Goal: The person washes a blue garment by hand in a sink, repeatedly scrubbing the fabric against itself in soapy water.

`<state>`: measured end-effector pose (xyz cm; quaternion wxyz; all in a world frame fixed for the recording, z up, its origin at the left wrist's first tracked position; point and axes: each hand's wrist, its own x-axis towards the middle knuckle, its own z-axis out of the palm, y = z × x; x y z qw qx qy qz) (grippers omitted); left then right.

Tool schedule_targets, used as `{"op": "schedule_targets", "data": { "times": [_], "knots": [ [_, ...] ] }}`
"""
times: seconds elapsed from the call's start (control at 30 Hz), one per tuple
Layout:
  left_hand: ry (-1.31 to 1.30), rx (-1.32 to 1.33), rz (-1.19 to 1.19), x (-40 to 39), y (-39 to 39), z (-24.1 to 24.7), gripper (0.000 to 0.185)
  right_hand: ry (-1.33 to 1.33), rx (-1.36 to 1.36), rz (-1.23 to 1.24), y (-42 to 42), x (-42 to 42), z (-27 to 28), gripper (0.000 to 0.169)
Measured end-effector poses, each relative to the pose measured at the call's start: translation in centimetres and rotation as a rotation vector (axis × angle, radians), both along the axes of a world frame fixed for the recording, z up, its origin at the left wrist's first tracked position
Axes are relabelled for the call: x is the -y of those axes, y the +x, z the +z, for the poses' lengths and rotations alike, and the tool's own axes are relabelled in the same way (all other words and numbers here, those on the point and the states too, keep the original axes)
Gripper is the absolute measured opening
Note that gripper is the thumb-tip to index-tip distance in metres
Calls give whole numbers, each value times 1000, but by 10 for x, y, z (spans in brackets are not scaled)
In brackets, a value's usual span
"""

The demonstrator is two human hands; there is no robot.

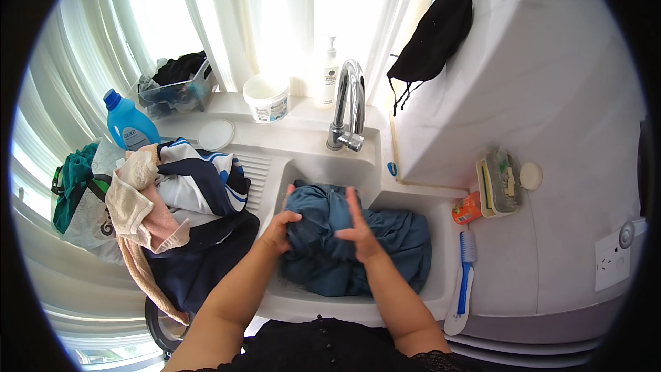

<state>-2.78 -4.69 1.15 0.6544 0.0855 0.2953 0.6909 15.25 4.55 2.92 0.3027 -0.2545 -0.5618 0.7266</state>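
Note:
A wet-looking dark blue cloth [395, 237] lies bunched in the white laundry sink [439, 268]. My left hand [281, 230] grips the left side of the bunch, its thumb lying over the fabric and its other fingers partly hidden behind it. On the other side, my right hand [360, 232] is held against or just over the cloth, fingers straight and thumb spread away from them. A chrome faucet [351, 103] arches behind the bunch. The bottom of the sink under the cloth is hidden.
Towels [142, 191] and a white-and-navy garment [196, 186] cover the left ribbed board. Behind stand a blue detergent bottle [131, 121], a white tub [266, 98] and a pump bottle [328, 77]. A blue-handled brush [466, 268] lies on the right rim.

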Motion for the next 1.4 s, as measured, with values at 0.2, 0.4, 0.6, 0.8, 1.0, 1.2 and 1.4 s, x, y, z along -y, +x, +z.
{"op": "schedule_targets", "data": {
  "times": [0.2, 0.4, 0.6, 0.8, 1.0, 1.2, 1.4],
  "knots": [
    [-287, -227, 124, -20, 26, -19, 60, 331, 341, -316, -51, 28, -37, 72],
    [-383, -507, 236, -24, 38, -4, 42, 301, 293, -553, -55, 28, -42, 47],
    [-311, -768, 343, -27, 37, -33, 28, 419, 266, -566, -57, 20, -53, 20],
    [-394, -1090, 160, -32, 18, -25, 30, 275, 371, -216, -50, -17, -64, 31],
    [-384, -2040, 78, -71, -12, -27, 49, 847, 898, -20, -47, -73, -37, 67],
    [-606, -2178, -648, -82, -10, -121, 55, 852, 1357, 211, -67, -49, -123, 48],
    [-687, -1794, -1040, -133, -15, -160, 63, 739, 1583, 642, -85, -75, -208, 47]
  ]
}}
